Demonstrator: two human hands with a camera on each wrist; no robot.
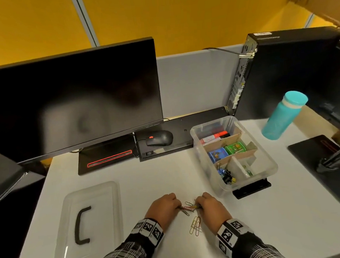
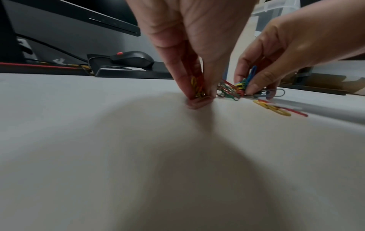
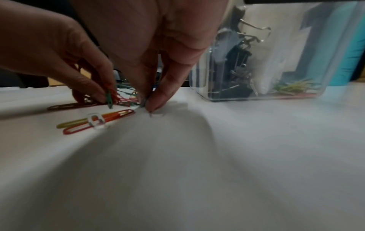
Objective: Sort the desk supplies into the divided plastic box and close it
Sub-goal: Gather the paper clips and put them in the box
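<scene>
Coloured paper clips lie in a small heap on the white desk near its front edge. My left hand pinches a few yellow and red clips against the desk. My right hand pinches more clips from the other side of the heap. A few loose clips lie just in front of the heap. The clear divided box stands open to the right, holding markers, tape rolls, binder clips and some paper clips. Its lid lies flat on the left.
A dark monitor and a black mouse stand behind the work area. A teal bottle and a PC tower are at the back right. A black stand base sits on the right.
</scene>
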